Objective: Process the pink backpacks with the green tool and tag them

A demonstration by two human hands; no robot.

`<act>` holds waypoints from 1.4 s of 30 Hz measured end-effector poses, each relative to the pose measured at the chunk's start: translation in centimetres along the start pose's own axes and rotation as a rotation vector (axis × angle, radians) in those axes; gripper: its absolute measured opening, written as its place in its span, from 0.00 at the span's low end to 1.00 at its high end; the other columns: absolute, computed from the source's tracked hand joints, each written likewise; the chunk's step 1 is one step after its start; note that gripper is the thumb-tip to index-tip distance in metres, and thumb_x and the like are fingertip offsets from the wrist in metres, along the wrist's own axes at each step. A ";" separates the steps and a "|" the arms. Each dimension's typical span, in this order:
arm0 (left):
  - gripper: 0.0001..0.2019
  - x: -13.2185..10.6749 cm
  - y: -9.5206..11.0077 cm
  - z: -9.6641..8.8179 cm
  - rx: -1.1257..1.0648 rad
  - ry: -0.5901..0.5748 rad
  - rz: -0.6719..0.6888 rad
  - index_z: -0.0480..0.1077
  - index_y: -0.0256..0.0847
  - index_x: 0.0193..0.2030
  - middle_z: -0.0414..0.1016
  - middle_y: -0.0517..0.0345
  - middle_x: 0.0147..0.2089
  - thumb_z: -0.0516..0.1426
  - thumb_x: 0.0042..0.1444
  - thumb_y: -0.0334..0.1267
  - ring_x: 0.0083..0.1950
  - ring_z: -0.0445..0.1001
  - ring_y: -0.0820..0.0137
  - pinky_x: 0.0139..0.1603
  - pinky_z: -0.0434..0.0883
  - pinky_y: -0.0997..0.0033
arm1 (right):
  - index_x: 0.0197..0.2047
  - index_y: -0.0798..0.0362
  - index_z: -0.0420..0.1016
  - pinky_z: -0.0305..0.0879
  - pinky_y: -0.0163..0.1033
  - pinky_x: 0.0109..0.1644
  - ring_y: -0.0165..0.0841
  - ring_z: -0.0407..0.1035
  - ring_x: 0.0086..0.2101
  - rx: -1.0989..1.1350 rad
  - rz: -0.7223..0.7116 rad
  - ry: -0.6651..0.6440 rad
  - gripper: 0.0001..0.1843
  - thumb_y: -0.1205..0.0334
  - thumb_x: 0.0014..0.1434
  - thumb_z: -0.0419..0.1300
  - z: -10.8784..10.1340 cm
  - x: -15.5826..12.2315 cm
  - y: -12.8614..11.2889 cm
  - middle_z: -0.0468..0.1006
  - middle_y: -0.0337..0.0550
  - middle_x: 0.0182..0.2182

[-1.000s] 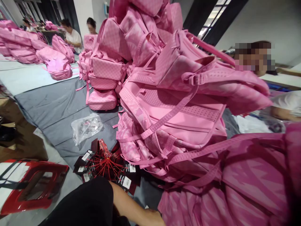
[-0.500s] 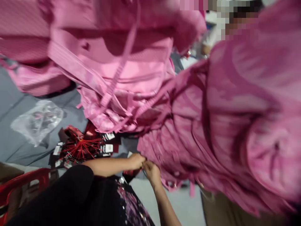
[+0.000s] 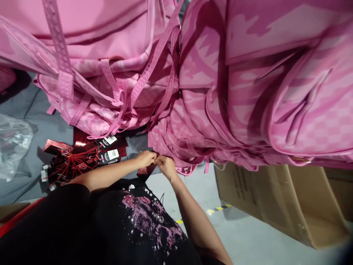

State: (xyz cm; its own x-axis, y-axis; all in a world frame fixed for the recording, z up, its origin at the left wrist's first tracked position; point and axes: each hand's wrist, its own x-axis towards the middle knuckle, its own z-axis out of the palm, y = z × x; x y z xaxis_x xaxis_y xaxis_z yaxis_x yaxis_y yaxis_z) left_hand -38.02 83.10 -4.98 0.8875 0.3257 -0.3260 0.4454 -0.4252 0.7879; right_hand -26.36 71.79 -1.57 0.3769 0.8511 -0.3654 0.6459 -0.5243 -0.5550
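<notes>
My left hand [image 3: 146, 159] and my right hand [image 3: 166, 166] meet fingertip to fingertip at the near edge of a stack of pink camouflage backpacks [image 3: 190, 143]. Both are closed in a pinch. A red and black hang tag [image 3: 146, 170] dangles just under my left hand, seemingly held by it. What lies between the fingertips is too small to make out. To the left, beside my left forearm, is a bunch of similar hang tags [image 3: 109, 156] with red strings [image 3: 74, 158] gathered at one point.
More pink backpacks [image 3: 110, 33] are piled at the back left. A clear plastic bag [image 3: 13, 143] lies on the grey cloth [image 3: 49, 129]. At the right, an open cardboard box [image 3: 256, 191] stands on the floor [image 3: 242, 235], near yellow-black tape [image 3: 219, 209].
The view has shifted to the right and closer, bringing the cardboard box and floor into sight. My hands stay pinched together at the backpack edge.
</notes>
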 end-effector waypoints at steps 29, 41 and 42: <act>0.18 1.4 -0.3 0.3 -0.571 0.070 -0.132 0.64 0.34 0.53 0.79 0.48 0.45 0.51 0.56 0.25 0.41 0.80 0.70 0.40 0.75 0.72 | 0.40 0.54 0.75 0.71 0.40 0.38 0.36 0.74 0.32 0.533 0.036 0.187 0.17 0.52 0.59 0.52 -0.4 -0.6 2.4 0.79 0.46 0.31; 0.08 0.7 -1.0 0.6 -0.687 0.058 -0.108 0.73 0.33 0.41 0.79 0.53 0.32 0.59 0.54 0.33 0.32 0.79 0.70 0.33 0.73 0.74 | 0.44 0.54 0.73 0.70 0.38 0.32 0.32 0.72 0.26 0.739 0.130 0.220 0.19 0.49 0.58 0.55 -0.1 -0.9 2.0 0.78 0.44 0.30; 0.09 0.7 -0.8 0.6 -0.702 0.060 -0.093 0.73 0.33 0.41 0.79 0.53 0.31 0.59 0.54 0.33 0.32 0.79 0.70 0.33 0.74 0.74 | 0.45 0.54 0.71 0.70 0.38 0.31 0.32 0.72 0.26 0.773 0.138 0.218 0.19 0.49 0.59 0.55 -0.2 -0.9 1.9 0.78 0.43 0.31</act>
State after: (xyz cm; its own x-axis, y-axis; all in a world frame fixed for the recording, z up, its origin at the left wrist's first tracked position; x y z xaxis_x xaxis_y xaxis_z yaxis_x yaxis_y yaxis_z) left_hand -37.70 83.18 -6.19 0.8325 0.3886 -0.3949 0.3200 0.2446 0.9153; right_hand -25.28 70.03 -2.17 0.5918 0.7217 -0.3590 -0.0270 -0.4274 -0.9037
